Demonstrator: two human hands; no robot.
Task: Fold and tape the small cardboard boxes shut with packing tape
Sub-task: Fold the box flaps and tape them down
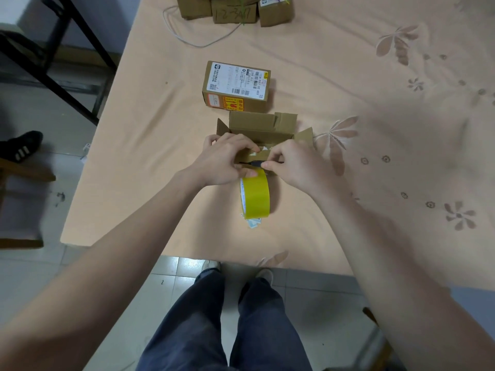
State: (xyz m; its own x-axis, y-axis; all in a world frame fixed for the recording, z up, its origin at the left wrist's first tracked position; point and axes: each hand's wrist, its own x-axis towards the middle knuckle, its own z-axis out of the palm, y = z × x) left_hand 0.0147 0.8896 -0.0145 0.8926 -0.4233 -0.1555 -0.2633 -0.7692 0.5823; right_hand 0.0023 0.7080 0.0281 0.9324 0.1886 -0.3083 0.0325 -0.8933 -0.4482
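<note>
An open cardboard box (261,129) sits on a peach cloth-covered table (348,76), and everything else is placed from it. Its far flap and both side flaps stand up and splay outward; the near flap is bent in under the person's fingers. The left hand (223,159) curls over the box's near-left corner, fingers pressed on that near flap, thumb low against the front wall. The right hand (290,163) is at the near-right corner, its thumb and forefinger pinched together on a small dark item at the front edge; what that item is cannot be told. The box's long axis runs left to right across the table. Touching the box's near side, below both hands, a roll of yellow packing tape (255,195) stands on its edge. Just beyond the box lies a closed box with a shipping label (237,85), and well beyond that, a cluster of further boxes (234,9).
</note>
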